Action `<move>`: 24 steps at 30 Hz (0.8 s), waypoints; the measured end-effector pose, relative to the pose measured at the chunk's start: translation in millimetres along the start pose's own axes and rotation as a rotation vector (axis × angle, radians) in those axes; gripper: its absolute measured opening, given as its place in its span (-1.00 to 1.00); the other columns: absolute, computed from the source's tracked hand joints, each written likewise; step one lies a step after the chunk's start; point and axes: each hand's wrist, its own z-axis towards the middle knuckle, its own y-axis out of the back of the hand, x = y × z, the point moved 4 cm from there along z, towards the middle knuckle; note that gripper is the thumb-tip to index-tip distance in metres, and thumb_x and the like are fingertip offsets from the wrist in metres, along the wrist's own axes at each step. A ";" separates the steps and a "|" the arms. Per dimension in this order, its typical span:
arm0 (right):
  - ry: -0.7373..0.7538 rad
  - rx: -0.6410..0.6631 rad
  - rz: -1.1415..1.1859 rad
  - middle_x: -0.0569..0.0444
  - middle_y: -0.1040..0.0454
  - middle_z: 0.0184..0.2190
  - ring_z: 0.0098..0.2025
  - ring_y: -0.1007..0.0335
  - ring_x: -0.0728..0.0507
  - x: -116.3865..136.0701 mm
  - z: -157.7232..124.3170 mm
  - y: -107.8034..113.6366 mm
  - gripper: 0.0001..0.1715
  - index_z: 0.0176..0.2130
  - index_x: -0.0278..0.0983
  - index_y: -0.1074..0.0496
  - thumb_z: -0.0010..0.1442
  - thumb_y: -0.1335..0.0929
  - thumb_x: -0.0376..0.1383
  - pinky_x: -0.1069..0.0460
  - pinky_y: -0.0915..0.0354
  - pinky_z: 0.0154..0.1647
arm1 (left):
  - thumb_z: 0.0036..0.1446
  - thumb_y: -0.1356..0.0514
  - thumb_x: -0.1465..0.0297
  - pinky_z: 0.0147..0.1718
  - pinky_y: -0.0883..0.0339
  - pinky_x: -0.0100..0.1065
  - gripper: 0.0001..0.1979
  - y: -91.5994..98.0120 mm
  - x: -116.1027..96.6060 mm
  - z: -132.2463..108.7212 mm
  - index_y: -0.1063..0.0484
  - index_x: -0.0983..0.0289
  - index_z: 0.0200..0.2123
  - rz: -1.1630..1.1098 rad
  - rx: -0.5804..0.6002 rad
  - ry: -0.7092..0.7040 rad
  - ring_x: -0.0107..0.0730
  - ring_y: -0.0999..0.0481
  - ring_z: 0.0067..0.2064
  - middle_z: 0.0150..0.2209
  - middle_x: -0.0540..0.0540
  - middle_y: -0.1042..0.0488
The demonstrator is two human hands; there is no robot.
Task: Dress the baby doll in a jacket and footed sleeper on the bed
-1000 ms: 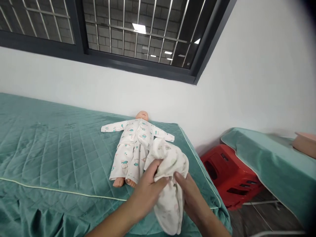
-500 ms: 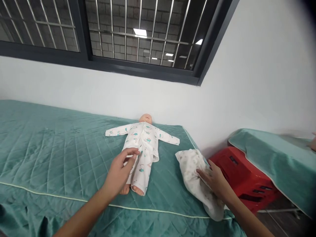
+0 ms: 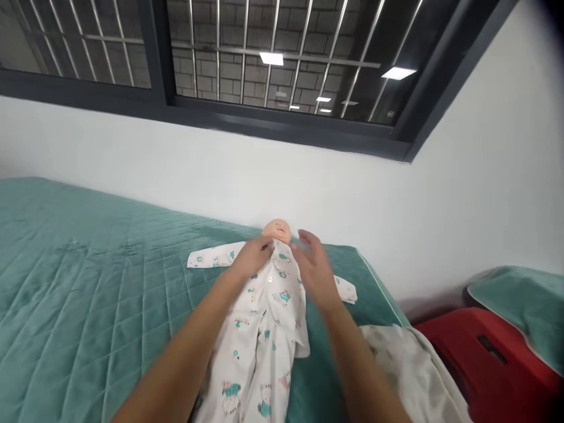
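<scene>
- Doll point(image 3: 271, 308) in white printed clothes lay on its back on the green quilted bed point(image 3: 110, 282), legs nearest, head by the far edge towards the right corner; that probably kept its buttoned front within reach of both hands.
- Crumpled pale cloth point(image 3: 405, 358) lay along the bed's right edge, apart from the doll, seemingly out of the way.
- Left hand point(image 3: 253, 258) bent over the collar; whether its grip pinched fabric, one could not tell.
- Right hand point(image 3: 314, 264) hung beside the neck, grip loosely parted, holding nothing, perhaps leaving the collar clear.
- Wall point(image 3: 198, 170) met the far edge.
</scene>
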 end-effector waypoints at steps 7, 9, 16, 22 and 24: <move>-0.198 0.087 0.046 -0.03 -0.28 0.26 0.28 -0.16 -0.28 -54.5 -2.9 -41.5 -0.35 0.24 -0.15 -0.25 0.24 -0.30 0.02 -0.24 -0.11 0.30 | 0.29 -0.02 0.27 0.29 -0.07 -0.25 -0.59 -8.8 25.0 4.9 -0.45 0.23 0.11 -0.081 0.004 0.037 -0.26 -0.30 0.26 0.21 0.09 -0.39; -0.170 0.113 0.031 -0.01 -0.28 0.26 0.29 -0.16 -0.26 -53.8 -1.3 -41.5 -0.38 0.22 -0.14 -0.27 0.25 -0.29 0.01 -0.22 -0.11 0.29 | 0.30 -0.02 0.27 0.30 -0.04 -0.25 -0.59 -7.8 25.0 4.2 -0.44 0.21 0.12 -0.101 0.033 0.047 -0.27 -0.28 0.28 0.22 0.07 -0.38; -0.078 0.150 -0.062 0.00 -0.27 0.26 0.31 -0.10 -0.23 -48.9 4.8 -44.7 -0.48 0.16 -0.13 -0.30 0.28 -0.27 -0.02 -0.21 -0.05 0.33 | 0.30 -0.01 0.29 0.29 -0.07 -0.26 -0.61 -4.4 22.1 4.1 -0.45 0.18 0.11 -0.144 0.047 0.065 -0.28 -0.29 0.27 0.22 0.03 -0.38; -0.045 0.174 -0.083 0.02 -0.25 0.27 0.32 -0.09 -0.21 -50.4 5.4 -45.4 -0.51 0.16 -0.11 -0.30 0.30 -0.25 -0.04 -0.20 -0.04 0.33 | 0.31 -0.01 0.31 0.30 -0.05 -0.24 -0.62 -5.3 23.6 5.1 -0.45 0.19 0.11 -0.117 0.039 0.060 -0.26 -0.27 0.29 0.23 0.04 -0.37; -0.041 0.183 -0.089 0.03 -0.24 0.27 0.32 -0.09 -0.21 -50.3 5.9 -45.0 -0.49 0.19 -0.09 -0.28 0.31 -0.25 -0.03 -0.20 -0.05 0.32 | 0.31 -0.01 0.31 0.30 -0.06 -0.26 -0.61 -5.1 23.3 4.9 -0.43 0.20 0.12 -0.113 0.040 0.062 -0.27 -0.26 0.29 0.24 0.04 -0.36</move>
